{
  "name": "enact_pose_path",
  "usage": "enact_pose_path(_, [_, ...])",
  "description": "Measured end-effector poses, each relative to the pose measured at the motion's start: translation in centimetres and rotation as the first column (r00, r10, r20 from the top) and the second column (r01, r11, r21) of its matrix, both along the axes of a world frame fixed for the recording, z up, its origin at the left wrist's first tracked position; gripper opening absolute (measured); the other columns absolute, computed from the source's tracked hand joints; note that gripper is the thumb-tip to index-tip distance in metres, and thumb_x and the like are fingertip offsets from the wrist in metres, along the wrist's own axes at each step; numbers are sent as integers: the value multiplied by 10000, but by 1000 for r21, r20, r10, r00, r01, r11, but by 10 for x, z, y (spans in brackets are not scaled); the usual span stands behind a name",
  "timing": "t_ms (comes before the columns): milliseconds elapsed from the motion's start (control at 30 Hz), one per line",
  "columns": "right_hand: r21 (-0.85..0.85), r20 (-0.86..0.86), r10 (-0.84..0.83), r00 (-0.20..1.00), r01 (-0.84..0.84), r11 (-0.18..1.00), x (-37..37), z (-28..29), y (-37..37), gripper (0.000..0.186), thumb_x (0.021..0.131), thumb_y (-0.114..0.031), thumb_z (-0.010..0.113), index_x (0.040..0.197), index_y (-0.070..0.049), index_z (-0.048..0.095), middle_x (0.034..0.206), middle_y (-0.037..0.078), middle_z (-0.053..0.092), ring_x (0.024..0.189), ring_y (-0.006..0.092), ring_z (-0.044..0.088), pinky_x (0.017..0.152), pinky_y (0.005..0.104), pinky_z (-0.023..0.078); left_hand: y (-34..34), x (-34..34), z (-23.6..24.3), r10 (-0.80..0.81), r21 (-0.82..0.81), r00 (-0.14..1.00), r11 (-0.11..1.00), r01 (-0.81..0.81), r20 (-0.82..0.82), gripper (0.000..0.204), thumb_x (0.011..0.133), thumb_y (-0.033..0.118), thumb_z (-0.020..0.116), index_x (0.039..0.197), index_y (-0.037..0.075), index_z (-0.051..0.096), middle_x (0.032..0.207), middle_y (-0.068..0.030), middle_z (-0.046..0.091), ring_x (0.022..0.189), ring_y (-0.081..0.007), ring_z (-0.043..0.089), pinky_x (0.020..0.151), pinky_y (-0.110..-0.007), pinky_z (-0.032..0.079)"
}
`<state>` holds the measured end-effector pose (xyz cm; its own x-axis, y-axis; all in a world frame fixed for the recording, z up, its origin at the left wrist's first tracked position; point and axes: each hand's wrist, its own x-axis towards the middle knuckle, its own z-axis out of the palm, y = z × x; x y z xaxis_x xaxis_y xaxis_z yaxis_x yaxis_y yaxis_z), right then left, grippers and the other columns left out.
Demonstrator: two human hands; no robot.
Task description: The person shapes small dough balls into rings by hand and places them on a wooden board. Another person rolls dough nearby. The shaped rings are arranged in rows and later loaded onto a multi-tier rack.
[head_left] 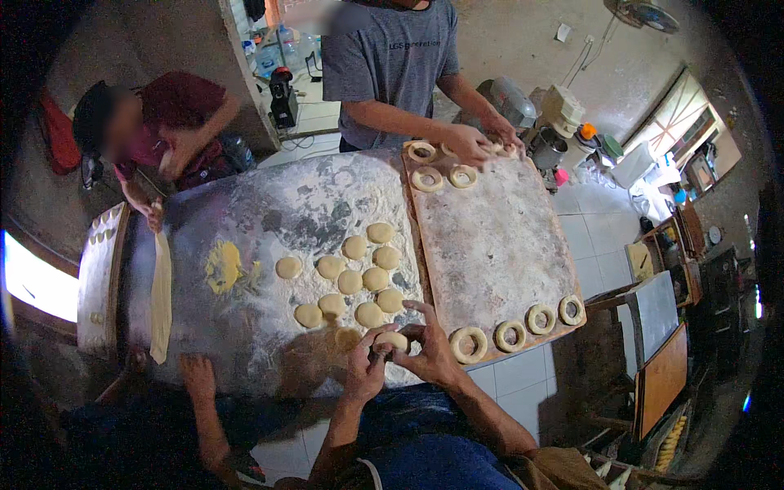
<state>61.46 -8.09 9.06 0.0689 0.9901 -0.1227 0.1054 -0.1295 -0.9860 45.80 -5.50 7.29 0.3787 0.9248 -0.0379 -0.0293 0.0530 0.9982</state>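
Note:
My left hand (365,366) and my right hand (431,347) are closed together on one round dough piece (392,340) at the near edge of the floured table (269,212). Several flat dough rounds (353,280) lie on the flour just beyond my hands. To the right of my hands, several dough rings (520,324) sit in a row on the near edge of a floured wooden board (490,237).
A person in a grey shirt across the table handles dough rings (441,173) at the board's far edge. A person at the left holds a long dough strip (160,294). Another person's hand (198,374) rests on the near-left table edge. A yellow smear (222,265) marks the flour. Trays stand at the right.

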Motion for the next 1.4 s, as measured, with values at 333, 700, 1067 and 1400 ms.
enact_pose_path(333, [-190,-82,-81,993,64,980,27,-2,7,337,1020,-311,459,1152,-26,581,935,96,605,901,156,604,748,318,494,-8,36,-31,39,-87,887,996,2,459,516,786,4,681,1229,71,426,1087,-110,554,973,-209,611,842,-340,539])
enact_pose_path(700, [112,435,-44,899,-5,994,61,-29,4,619,1005,-456,407,739,33,676,619,260,577,549,316,580,549,428,457,6,112,-10,254,74,957,961,-266,143,264,1001,300,414,912,53,444,820,-70,477,723,-234,514,699,-347,444])
enact_pose_path(1067, [381,187,-95,978,17,924,108,-5,-12,666,969,-540,413,673,30,591,525,219,447,460,377,473,505,473,399,-1,114,-144,447,760,778,647,60,-441,484,975,456,464,1207,32,434,1081,-179,558,982,-324,562,814,-474,443])
enact_pose_path(1400, [157,249,132,960,-174,972,184,-22,-42,601,959,-503,443,761,5,695,610,268,572,568,435,595,564,495,479,-37,196,-58,402,593,861,790,-154,-312,341,1002,382,391,905,61,452,856,-74,479,698,-187,481,651,-354,432])
